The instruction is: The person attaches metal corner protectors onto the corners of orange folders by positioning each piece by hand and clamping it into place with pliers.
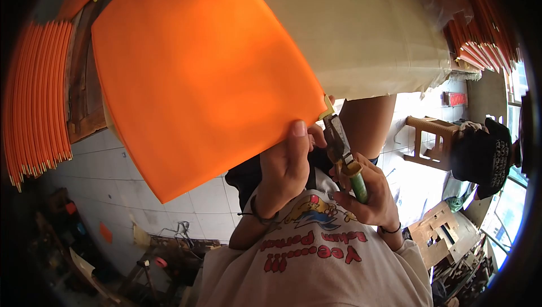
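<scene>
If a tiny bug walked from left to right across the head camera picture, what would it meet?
Row of orange panels → big orange panel → pliers → tan stool → person in black.

Wide head-worn view, facing downward, close

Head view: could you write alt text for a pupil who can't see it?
A person's right hand holds green-handled pliers at the yellowish corner piece of a large orange sheet, which the left hand grips. More orange pieces show at both sides.
</scene>
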`<state>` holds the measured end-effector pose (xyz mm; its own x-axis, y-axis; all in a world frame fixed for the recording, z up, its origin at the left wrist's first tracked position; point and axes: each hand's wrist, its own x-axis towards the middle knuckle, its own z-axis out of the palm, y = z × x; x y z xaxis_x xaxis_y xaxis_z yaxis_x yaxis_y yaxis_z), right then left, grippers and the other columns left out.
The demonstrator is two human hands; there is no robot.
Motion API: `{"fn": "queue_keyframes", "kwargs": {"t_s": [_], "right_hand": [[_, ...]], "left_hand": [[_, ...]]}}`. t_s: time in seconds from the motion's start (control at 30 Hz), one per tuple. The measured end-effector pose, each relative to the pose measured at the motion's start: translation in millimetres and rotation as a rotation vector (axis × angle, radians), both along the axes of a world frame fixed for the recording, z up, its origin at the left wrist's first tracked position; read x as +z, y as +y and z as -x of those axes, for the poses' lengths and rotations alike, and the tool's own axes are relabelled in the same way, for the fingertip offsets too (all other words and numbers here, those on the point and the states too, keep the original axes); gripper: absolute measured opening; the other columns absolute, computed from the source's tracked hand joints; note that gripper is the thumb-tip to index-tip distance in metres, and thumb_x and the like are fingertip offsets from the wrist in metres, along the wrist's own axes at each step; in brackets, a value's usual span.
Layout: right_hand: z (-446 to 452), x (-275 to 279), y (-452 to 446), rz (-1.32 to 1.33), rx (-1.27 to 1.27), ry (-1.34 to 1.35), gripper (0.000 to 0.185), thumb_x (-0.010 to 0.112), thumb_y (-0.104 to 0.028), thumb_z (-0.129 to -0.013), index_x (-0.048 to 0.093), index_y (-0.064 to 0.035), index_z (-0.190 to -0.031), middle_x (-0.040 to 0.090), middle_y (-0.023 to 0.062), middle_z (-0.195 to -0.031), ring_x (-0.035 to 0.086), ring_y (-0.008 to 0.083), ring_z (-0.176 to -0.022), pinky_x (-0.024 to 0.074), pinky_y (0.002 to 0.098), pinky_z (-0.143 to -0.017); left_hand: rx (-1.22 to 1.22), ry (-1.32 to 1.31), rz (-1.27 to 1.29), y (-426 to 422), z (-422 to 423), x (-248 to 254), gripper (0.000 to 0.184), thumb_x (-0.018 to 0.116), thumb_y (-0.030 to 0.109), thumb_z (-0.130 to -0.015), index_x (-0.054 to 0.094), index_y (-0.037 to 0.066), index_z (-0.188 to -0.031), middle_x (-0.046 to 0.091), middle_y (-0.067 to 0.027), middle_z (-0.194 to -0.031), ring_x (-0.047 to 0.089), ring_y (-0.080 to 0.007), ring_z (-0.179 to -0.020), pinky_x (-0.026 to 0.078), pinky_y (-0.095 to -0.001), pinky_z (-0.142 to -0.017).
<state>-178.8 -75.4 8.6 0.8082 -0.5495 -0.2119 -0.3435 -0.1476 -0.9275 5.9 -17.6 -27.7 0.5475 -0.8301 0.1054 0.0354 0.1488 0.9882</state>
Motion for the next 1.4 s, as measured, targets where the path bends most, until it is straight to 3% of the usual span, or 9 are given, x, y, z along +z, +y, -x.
{"fn": "queue_keyframes", "kwargs": {"t_s": [0.13, 0.23, 0.33, 0.43, 0.63, 0.73, 1.13, 1.4], "right_hand": [[1.2, 1.2, -4.6, 0.105, 0.057, -0.047, 0.03, 0.07, -0.002, -0.073, 0.064, -0.0003, -0.102, 0.054, 0.009, -0.089, 0.055, 0.0276, -0.088, 0.0446, 0.0359, -0.076], [-6.7, 6.7, -0.1, 0.039, -0.019, -0.092, 0.025, 0.066, -0.002, -0.069, 0.063, -0.0007, -0.094, 0.058, 0.0126, -0.097, 0.059, 0.0298, -0.093, 0.0475, 0.0361, -0.079], [-2.4, 13.0, 3.9, -0.229, -0.055, 0.025, 0.022, 0.065, -0.001, -0.066, 0.061, -0.0007, -0.088, 0.059, 0.0179, -0.106, 0.061, 0.0332, -0.096, 0.05, 0.0373, -0.08], [-0.2, 3.0, 7.0, -0.103, 0.023, -0.076, 0.047, 0.069, -0.012, -0.069, 0.063, 0.0044, -0.113, 0.057, 0.0126, -0.103, 0.057, 0.0211, -0.081, 0.0459, 0.0321, -0.071], [-4.6, 9.7, 8.6, -0.137, 0.002, -0.031, 0.043, 0.066, -0.009, -0.069, 0.062, 0.0046, -0.11, 0.058, 0.0133, -0.104, 0.058, 0.0217, -0.084, 0.0455, 0.0326, -0.073], [-5.8, 11.7, 7.7, -0.185, 0.001, -0.035, 0.026, 0.064, -0.004, -0.066, 0.06, 0.0014, -0.091, 0.056, 0.0201, -0.106, 0.06, 0.0341, -0.089, 0.0502, 0.037, -0.078], [-1.8, 2.0, 12.7, -0.145, -0.015, -0.049, 0.039, 0.062, -0.003, -0.067, 0.063, 0.0037, -0.106, 0.054, 0.013, -0.091, 0.058, 0.0263, -0.074, 0.0481, 0.033, -0.067], [-10.5, 13.9, 13.5, -0.172, -0.058, -0.057, 0.035, 0.063, 0.0, -0.07, 0.065, 0.0012, -0.104, 0.059, 0.0158, -0.104, 0.064, 0.0271, -0.083, 0.0515, 0.0358, -0.074]], "left_hand": [[0.073, -0.021, 0.037, -3.6, 3.5, -0.9, 0.053, 0.031, 0.034, -0.11, 0.061, -0.009, -0.114, 0.073, -0.0229, -0.107, 0.058, -0.0113, -0.062, 0.046, -0.024, -0.057], [0.091, -0.048, 0.095, -5.1, 4.1, -6.6, 0.05, 0.033, 0.032, -0.11, 0.062, -0.009, -0.116, 0.073, -0.0219, -0.108, 0.057, -0.0107, -0.062, 0.046, -0.0235, -0.057], [0.096, -0.071, 0.126, -6.8, 3.1, -5.6, 0.048, 0.034, 0.03, -0.109, 0.062, -0.009, -0.115, 0.073, -0.0218, -0.11, 0.056, -0.0101, -0.064, 0.045, -0.0232, -0.058], [0.101, -0.095, 0.097, -6.3, 0.5, -5.1, 0.047, 0.034, 0.029, -0.109, 0.061, -0.009, -0.114, 0.072, -0.0219, -0.112, 0.055, -0.0097, -0.067, 0.044, -0.023, -0.059], [0.09, -0.04, 0.1, -2.5, 1.5, -11.2, 0.044, 0.034, 0.027, -0.109, 0.06, -0.009, -0.117, 0.07, -0.0201, -0.113, 0.055, -0.0102, -0.07, 0.044, -0.0239, -0.06], [0.092, -0.063, 0.094, -2.5, 1.6, -10.8, 0.045, 0.034, 0.026, -0.109, 0.06, -0.009, -0.118, 0.07, -0.0199, -0.113, 0.055, -0.0107, -0.07, 0.044, -0.0239, -0.06], [0.034, -0.022, 0.157, -5.0, -3.3, -4.1, 0.041, 0.037, 0.024, -0.107, 0.057, -0.009, -0.122, 0.069, -0.0179, -0.113, 0.053, -0.0106, -0.072, 0.047, -0.0267, -0.067], [0.021, 0.014, 0.128, -2.4, -3.1, -5.3, 0.042, 0.038, 0.025, -0.108, 0.057, -0.009, -0.123, 0.068, -0.0148, -0.108, 0.051, -0.0094, -0.072, 0.048, -0.0274, -0.071]]}}
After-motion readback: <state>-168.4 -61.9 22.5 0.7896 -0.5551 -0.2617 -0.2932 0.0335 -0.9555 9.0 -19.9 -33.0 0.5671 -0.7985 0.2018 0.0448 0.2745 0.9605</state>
